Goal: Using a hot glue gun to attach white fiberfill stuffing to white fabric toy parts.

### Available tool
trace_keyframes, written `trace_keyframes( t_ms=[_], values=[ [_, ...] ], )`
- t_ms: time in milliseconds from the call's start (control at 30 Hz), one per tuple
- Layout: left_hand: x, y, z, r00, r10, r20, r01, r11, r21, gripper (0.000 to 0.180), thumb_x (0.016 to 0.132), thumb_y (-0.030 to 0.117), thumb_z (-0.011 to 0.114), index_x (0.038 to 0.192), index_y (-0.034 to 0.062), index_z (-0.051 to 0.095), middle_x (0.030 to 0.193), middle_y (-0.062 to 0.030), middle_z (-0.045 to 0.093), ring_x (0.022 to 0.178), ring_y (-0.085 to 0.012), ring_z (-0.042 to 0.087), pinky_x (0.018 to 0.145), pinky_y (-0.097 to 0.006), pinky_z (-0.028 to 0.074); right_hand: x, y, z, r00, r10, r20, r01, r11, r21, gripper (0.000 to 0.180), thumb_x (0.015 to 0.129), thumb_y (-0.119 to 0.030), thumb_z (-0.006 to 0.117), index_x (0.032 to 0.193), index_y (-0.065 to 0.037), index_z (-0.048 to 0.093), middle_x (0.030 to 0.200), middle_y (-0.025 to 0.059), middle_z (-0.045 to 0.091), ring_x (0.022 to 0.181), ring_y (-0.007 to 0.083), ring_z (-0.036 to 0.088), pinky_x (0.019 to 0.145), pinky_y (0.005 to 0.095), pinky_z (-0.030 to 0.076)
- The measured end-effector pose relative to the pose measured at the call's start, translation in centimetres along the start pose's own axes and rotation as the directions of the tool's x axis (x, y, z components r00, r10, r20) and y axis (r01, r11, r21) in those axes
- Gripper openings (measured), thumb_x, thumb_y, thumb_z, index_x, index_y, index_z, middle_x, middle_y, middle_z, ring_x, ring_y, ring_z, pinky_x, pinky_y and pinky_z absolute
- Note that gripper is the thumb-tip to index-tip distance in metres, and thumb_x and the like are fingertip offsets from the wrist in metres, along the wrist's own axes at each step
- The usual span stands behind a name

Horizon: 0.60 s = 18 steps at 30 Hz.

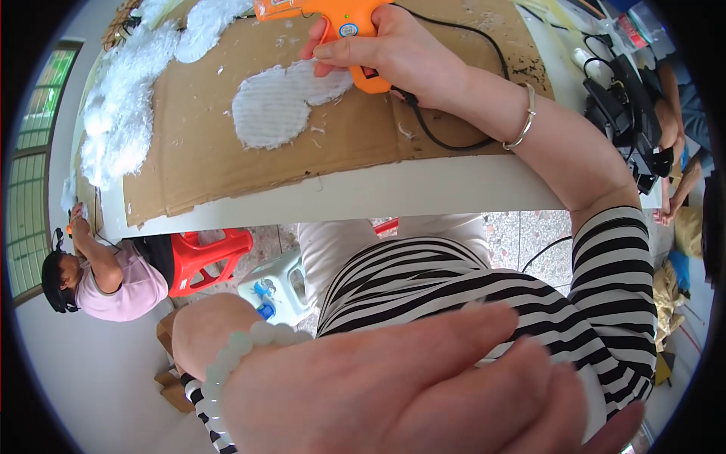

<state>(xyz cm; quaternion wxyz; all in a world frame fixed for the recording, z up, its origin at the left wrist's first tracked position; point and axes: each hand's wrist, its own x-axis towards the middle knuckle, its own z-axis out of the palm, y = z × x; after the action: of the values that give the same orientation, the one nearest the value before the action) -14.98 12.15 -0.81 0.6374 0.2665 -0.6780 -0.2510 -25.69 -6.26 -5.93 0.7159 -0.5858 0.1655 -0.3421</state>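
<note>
1. At the top centre of the frame, the right hand [393, 57] is gripping an orange glue gun [333, 19], fingers wrapped round its handle and the index finger lying along the trigger side.
2. The glue gun is hovering over a white fluffy shape [272, 106] that is lying on a brown cardboard sheet [212, 159]; whether the nozzle is touching it cannot be told.
3. A black cord [431, 132] is running from the gun's handle across the cardboard, under the wrist, which is wearing a thin silver bangle [525, 121].
4. The cardboard is lying on a white counter [423, 189], with loose white stuffing [121, 106] piling along its upper left edge.
5. Across the bottom of the frame, the left hand [408, 386] is looming close to the camera and blurred, fingers lying together and holding nothing visible; a pale bead bracelet [234, 348] is circling its wrist.
6. At the left edge, another person in a pink top [128, 284] is sitting beside a red plastic stool [208, 257].
</note>
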Motion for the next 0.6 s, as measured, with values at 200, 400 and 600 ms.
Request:
trace_keyframes(
  t_ms=[200,400,600],
  values=[
    [0.0,1.0,-1.7,0.997,-0.044,-0.056,0.038,0.993,-0.108,0.035,0.094,0.024,0.042,0.068,0.0042,0.057,0.075,-0.0114,0.060,0.068,-0.0290,0.062,0.069,-0.044,0.053,-0.1,-0.7,-0.2,0.994,-0.034,-0.102,0.030,0.999,-0.034,0.020,0.085,-0.009,0.061,0.102,0.000,0.056,0.100,0.0101,0.061,0.087,0.0168,0.063,0.081,0.0268,0.051],
    [1.0,2.0,-3.0,0.991,-0.120,-0.055,0.107,0.976,-0.188,0.040,0.096,0.026,0.039,0.066,0.0047,0.055,0.075,-0.0117,0.061,0.066,-0.0300,0.063,0.068,-0.045,0.053,-0.3,-0.6,-1.3,0.979,-0.005,-0.203,0.005,1.000,-0.001,0.018,0.085,-0.008,0.060,0.100,-0.001,0.055,0.099,0.0110,0.061,0.086,0.0181,0.064,0.079,0.0259,0.052],
    [0.9,2.0,-2.4,0.963,-0.267,-0.022,0.239,0.896,-0.375,0.049,0.098,0.029,0.033,0.066,0.0016,0.059,0.077,-0.0135,0.060,0.066,-0.0291,0.063,0.067,-0.043,0.052,-0.3,-1.1,-0.9,0.984,0.011,-0.179,-0.011,1.000,0.001,0.017,0.084,-0.008,0.060,0.100,-0.002,0.054,0.100,0.0111,0.061,0.083,0.0181,0.064,0.076,0.0265,0.052]
  ],
)
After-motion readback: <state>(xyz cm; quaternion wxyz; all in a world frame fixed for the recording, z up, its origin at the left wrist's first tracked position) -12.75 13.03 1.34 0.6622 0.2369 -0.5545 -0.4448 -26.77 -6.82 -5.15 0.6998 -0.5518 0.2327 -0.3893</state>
